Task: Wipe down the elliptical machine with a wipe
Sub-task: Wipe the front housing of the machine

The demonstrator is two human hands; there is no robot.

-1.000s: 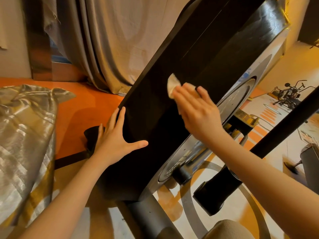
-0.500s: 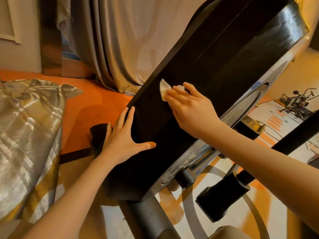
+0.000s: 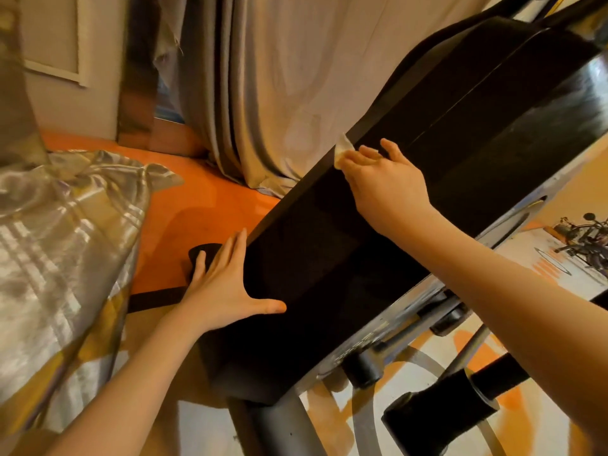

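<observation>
The elliptical machine's black flywheel housing runs diagonally from lower middle to upper right. My right hand presses a small pale wipe onto the housing's upper left edge; only a corner of the wipe shows past the fingers. My left hand lies flat with spread fingers on the housing's lower left edge, thumb on the dark top face.
A grey curtain hangs behind the machine. A shiny silver and gold cushion lies at the left on the orange floor. A black crank arm and grey support post sit below. A small bike stands far right.
My right hand has slid the wipe to the left, from the middle of the housing's top face out to its left edge. My left hand stays planted in the same spot.
</observation>
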